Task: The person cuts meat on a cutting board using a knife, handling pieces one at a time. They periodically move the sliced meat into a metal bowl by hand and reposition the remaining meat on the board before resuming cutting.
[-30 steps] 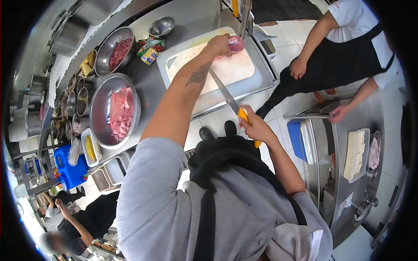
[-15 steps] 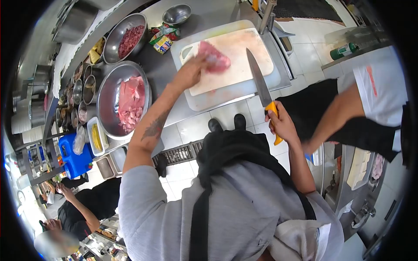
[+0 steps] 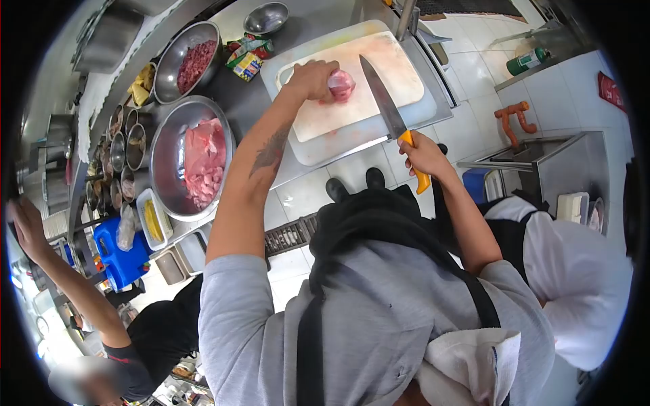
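Observation:
On the white cutting board [image 3: 359, 108], my left hand [image 3: 314, 80] is closed round a piece of raw meat [image 3: 342, 86], whose right end sticks out past the fingers. My right hand [image 3: 425, 154] grips the yellow handle of a large knife [image 3: 384, 98]. The blade points up and to the left, and its tip is above the board, to the right of the meat. Larger pieces of pink meat [image 3: 204, 152] lie in a big steel bowl [image 3: 158, 162] left of my left forearm.
A steel bowl of minced meat [image 3: 196, 66], colourful packets [image 3: 247, 65] and a small steel bowl [image 3: 266, 18] stand beyond. One person [image 3: 575, 277] is bent close at my right; another [image 3: 162, 325] is at the lower left, arm raised. A blue container [image 3: 120, 252] stands left.
My left hand has moved slightly right and up and now wraps the meat. The knife has shifted up and left. The person at right has moved lower; the one at left has raised an arm.

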